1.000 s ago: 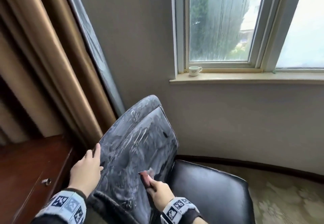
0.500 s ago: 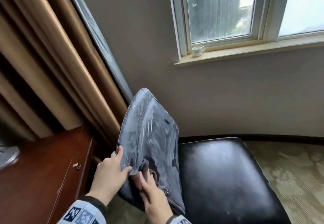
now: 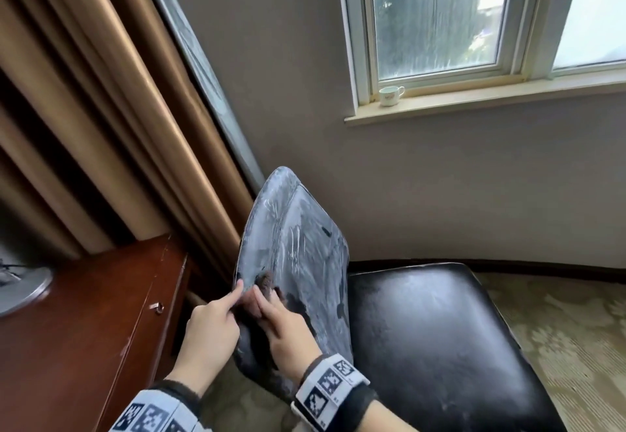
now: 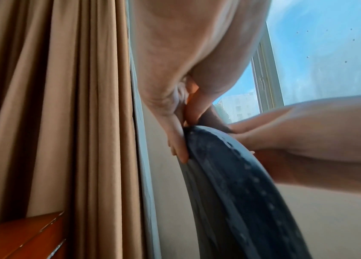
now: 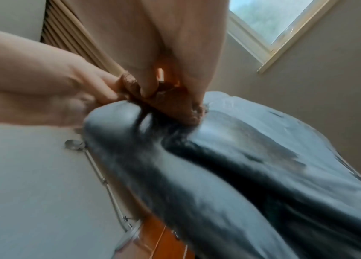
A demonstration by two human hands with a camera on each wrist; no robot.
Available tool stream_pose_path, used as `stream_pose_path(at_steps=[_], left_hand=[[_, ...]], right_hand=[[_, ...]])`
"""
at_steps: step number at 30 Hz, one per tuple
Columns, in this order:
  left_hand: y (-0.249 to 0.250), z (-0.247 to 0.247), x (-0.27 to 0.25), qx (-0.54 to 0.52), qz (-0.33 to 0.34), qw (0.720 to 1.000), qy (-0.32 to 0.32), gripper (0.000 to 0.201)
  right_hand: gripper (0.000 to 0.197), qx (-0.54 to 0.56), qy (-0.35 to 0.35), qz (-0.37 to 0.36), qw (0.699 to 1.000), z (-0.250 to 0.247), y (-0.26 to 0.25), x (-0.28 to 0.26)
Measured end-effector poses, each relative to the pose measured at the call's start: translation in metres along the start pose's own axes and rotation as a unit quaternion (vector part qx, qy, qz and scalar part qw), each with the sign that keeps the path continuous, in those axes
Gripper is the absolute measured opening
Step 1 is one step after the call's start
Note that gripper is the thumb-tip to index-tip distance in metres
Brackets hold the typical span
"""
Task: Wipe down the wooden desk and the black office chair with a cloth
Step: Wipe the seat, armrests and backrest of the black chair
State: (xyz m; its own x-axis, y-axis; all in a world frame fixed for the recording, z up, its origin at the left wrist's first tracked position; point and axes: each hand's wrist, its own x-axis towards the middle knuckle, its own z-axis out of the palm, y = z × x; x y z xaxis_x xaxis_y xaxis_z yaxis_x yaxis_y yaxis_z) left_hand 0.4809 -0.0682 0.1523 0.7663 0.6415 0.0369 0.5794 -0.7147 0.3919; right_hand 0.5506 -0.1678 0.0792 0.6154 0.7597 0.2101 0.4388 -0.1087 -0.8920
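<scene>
The black office chair's backrest [image 3: 298, 248] is grey with streaked dust and stands upright beside its black seat [image 3: 426, 337]. My left hand [image 3: 216, 323] grips the backrest's left edge, index finger lying along it; in the left wrist view the left hand [image 4: 175, 140] wraps that edge. My right hand [image 3: 281, 323] holds a bunched brown cloth [image 3: 266, 281] and presses it on the backrest next to the left hand. The right wrist view shows the right hand [image 5: 153, 82] pinching the cloth [image 5: 175, 106] on the dark rim. The wooden desk [image 3: 84, 337] is at the left.
Tan curtains [image 3: 101, 110] hang behind the desk, close to the backrest. A round silver base [image 3: 20, 293] sits on the desk's far left. A white cup [image 3: 390, 95] stands on the window sill. Patterned carpet [image 3: 576, 340] lies to the right of the seat.
My right hand moved the cloth from the middle of the backrest to its left edge. The left hand slid down that edge until the two hands are side by side.
</scene>
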Motion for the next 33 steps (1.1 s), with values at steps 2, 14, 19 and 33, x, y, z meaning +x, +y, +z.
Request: stream_pose_path(at_steps=[2, 14, 19, 33], left_hand=[[-0.002, 0.001, 0.004, -0.011, 0.002, 1.0, 0.002, 0.051], [-0.004, -0.009, 0.015, -0.09, 0.006, 0.996, -0.008, 0.046], [-0.006, -0.012, 0.017, -0.089, 0.003, 0.996, -0.017, 0.042], [-0.019, -0.017, 0.059, -0.228, -0.021, 0.941, -0.25, 0.067]], right_hand=[[0.053, 0.011, 0.012, -0.012, 1.0, 0.002, -0.003, 0.002], [0.051, 0.038, 0.006, -0.042, 0.998, 0.004, 0.0, 0.013], [0.056, -0.003, -0.026, -0.09, 0.996, 0.011, 0.006, -0.009], [0.054, 0.04, -0.009, -0.004, 0.999, -0.01, 0.006, 0.034]])
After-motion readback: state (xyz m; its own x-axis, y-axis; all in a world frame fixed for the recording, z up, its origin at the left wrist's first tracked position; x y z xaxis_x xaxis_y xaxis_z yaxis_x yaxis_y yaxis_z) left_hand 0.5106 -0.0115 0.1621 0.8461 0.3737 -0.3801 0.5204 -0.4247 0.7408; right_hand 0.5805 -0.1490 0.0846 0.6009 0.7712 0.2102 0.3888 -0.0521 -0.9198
